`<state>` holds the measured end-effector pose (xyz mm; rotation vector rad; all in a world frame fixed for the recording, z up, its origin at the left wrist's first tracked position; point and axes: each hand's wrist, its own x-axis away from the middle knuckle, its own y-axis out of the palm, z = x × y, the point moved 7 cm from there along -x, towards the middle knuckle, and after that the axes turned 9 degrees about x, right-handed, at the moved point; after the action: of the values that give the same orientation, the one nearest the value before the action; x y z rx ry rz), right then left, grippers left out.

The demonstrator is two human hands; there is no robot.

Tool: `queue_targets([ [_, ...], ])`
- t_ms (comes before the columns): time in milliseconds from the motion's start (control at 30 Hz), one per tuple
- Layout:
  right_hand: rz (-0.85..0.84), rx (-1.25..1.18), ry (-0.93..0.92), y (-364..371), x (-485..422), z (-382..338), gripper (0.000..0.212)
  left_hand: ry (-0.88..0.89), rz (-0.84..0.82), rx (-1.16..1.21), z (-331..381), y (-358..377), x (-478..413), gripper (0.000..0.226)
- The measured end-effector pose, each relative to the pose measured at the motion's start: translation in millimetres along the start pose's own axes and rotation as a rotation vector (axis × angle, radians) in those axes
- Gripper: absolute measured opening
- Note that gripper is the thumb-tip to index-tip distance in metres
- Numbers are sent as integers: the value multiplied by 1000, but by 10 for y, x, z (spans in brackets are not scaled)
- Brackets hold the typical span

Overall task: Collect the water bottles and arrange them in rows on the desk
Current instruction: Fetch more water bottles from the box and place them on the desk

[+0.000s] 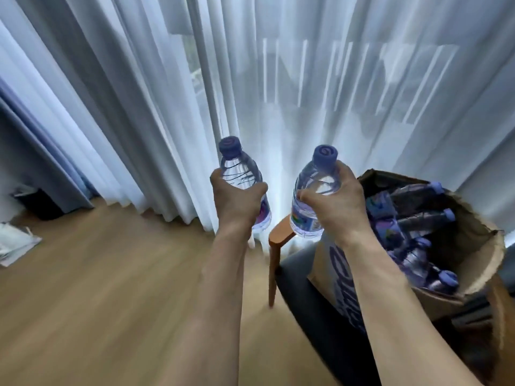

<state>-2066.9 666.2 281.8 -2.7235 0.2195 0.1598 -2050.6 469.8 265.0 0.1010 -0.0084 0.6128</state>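
Observation:
I hold two clear water bottles with purple caps upright in front of me. My left hand [237,199] grips the left bottle [239,169] around its middle. My right hand [334,201] grips the right bottle [312,190] the same way, near its shoulder. To the right, an open cardboard box [479,246] holds several more bottles [418,218] lying on their sides. No desk is in view.
The box rests on a dark-cushioned chair with a wooden frame [278,235] at the lower right. White sheer curtains [278,79] hang straight ahead. Wooden floor [97,288] spreads to the left, with papers [14,243] and a dark bin [39,201] at the far left.

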Motion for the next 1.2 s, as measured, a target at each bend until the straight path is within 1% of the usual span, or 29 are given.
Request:
queue_targets([
  [67,-68,18,-19,343,74,-132,55,-6,71,-13,23,-378,-83,69],
  [167,-167,3,-43,894,244,-372,51,48,170,-53,141,-1007,-182,74],
  [300,-279,-22,-74,1681,562,-745,50,89,265,-121,307,-1927,-280,72],
  [400,-363,-29,-100,2288,861,-1056,46,86,322,-111,423,-2642,-379,69],
  [467,-401,-27,-128,2669,1056,-1273,45,93,363,-118,498,-3101,-467,65],
  [533,-438,-32,-154,3044,1247,-1495,45,96,406,-149,584,-3545,-543,65],
  [667,-492,-41,-212,3762,1590,-1922,51,98,495,-213,736,-4432,-658,60],
  [800,-601,-30,-249,4449,1905,-2243,47,82,616,-252,778,-5259,-746,57],
  [867,-651,-23,-274,4789,2025,-2371,41,69,685,-257,766,-5616,-794,58],
  [1000,-739,-13,-328,5483,2187,-2600,44,47,811,-254,719,-6221,-920,62],
  [1100,-823,-27,-352,6017,2244,-2781,46,32,896,-230,717,-6612,-1097,55],
  [1200,-899,-54,-391,6545,2267,-3022,42,44,967,-224,796,-6964,-1325,52],
])
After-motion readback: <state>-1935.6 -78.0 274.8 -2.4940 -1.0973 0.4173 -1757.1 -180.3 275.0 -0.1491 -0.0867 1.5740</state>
